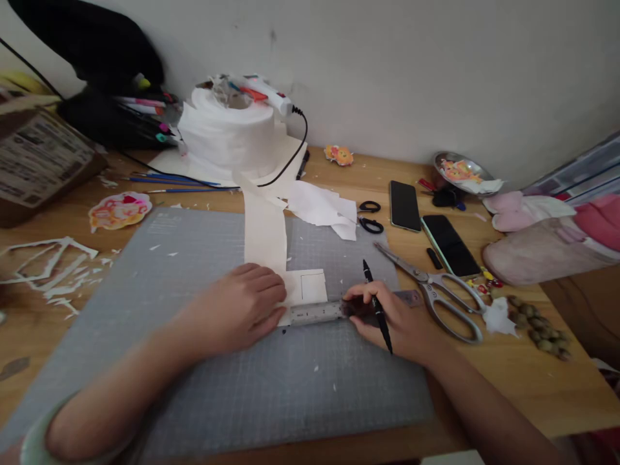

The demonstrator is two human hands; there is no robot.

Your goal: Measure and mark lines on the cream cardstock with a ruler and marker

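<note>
On a grey gridded cutting mat, my left hand lies with its fingers together over a piece of off-white paper. Black pencil-thin lines mark part of a rectangle on that paper. A clear ruler lies along the paper's near edge, its left end close to my left fingertips. My right hand is closed, with thumb and fingertips on the ruler. A black pen is tucked between the fingers of the same hand, slanting across it. The ruler's far end shows beyond this hand.
Large scissors lie right of my right hand. Two phones and a metal bowl sit behind them. A big white roll stands at the back, its strip reaching the paper. Paper scraps lie left; a cardboard box stands behind.
</note>
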